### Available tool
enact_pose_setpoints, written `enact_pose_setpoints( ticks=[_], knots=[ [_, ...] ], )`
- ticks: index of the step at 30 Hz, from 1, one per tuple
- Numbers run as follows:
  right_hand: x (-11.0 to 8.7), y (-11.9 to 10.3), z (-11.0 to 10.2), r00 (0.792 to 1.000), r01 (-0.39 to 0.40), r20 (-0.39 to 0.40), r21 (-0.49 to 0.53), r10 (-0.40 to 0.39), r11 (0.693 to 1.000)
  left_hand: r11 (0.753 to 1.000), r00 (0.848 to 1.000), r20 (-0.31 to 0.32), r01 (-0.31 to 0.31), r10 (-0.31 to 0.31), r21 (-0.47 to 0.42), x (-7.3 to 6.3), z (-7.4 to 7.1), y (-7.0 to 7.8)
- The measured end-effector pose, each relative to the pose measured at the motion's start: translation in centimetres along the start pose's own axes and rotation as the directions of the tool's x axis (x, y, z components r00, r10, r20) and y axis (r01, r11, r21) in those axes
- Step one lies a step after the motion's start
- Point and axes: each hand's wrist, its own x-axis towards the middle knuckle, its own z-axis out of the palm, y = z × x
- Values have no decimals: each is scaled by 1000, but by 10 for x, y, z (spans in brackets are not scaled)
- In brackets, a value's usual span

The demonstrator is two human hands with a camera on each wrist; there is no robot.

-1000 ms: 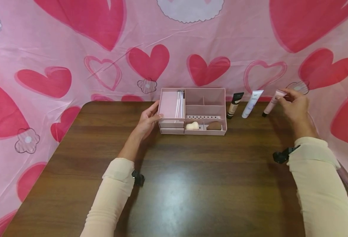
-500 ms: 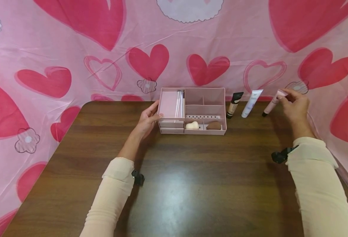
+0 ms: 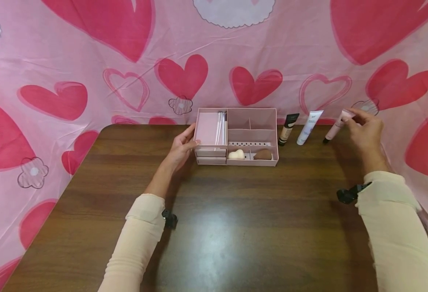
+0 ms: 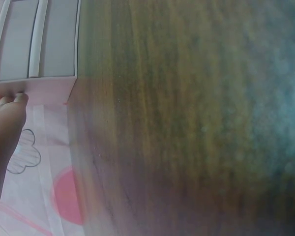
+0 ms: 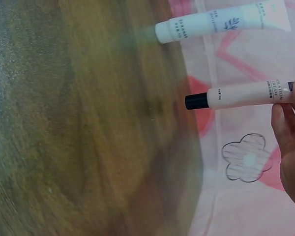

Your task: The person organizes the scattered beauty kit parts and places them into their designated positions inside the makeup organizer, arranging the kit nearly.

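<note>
My left hand [image 3: 181, 149] holds the left side of a pink desktop organizer [image 3: 253, 163], its thumb over the top edge. In the left wrist view, the fingers [image 4: 20, 98] meet the organizer's side wall beside two drawer fronts. Far right, my right hand [image 3: 369, 132] pinches the flat end of a slim pale-pink cream tube [image 5: 243, 96], whose black cap points down at the table. Left of it, a white tube [image 3: 310, 127] stands on its cap, and beyond that a black-and-beige tube [image 3: 287, 130] stands close to the organizer's right side.
Slim white sticks [image 3: 219, 129] lie in the organizer's left section. A cream-coloured sponge [image 3: 236, 155] and a brown sponge [image 3: 263, 155] sit in its front compartments. The brown wooden table [image 3: 214, 227] reaches back to a pink heart-print cloth [image 3: 214, 44].
My right forearm has shifted very slightly to the right, the pink tube still pinched in that hand. My left hand and the organizer have stayed where they were.
</note>
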Motion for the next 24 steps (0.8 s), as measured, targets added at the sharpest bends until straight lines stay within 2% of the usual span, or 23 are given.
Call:
enact_pose_setpoints(
  ticks=[7, 12, 21, 24],
  knots=[
    [0, -5, -5, 995, 96, 34, -41, -95, 995, 1000, 1000, -5, -3, 3, -18, 0, -1, -1],
    [0, -12, -9, 986, 149, 85, -29, -146, 988, 1000, 1000, -4, 0, 0, -18, 0, 0, -1],
    [-3, -33, -14, 975, 154, 160, 31, -157, 988, 1000, 1000, 0, -7, 7, -6, -1, 0, 0],
    [-4, -40, -14, 969, 170, 176, 19, -170, 985, 1000, 1000, 1, -7, 7, -9, 0, 0, -1]
  ],
)
